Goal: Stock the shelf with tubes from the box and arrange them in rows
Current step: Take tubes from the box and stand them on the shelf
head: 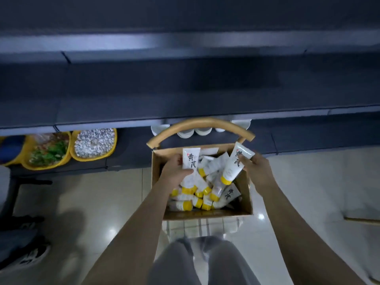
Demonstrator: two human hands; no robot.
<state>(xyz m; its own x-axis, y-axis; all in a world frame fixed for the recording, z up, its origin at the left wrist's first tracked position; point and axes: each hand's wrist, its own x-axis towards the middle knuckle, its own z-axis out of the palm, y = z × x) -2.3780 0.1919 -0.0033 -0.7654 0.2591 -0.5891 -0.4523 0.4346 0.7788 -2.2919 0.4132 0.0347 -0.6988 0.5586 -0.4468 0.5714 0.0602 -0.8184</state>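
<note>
Holding one tube each, the left hand [174,167] and right hand [258,168] hover over the box [245,182]. Lift both tubes straight, yellow caps down, to the shelf [185,103].

Dim, soft-focus wide-angle view; shelves [185,83] dark, floor [92,202] glare spots.
</note>
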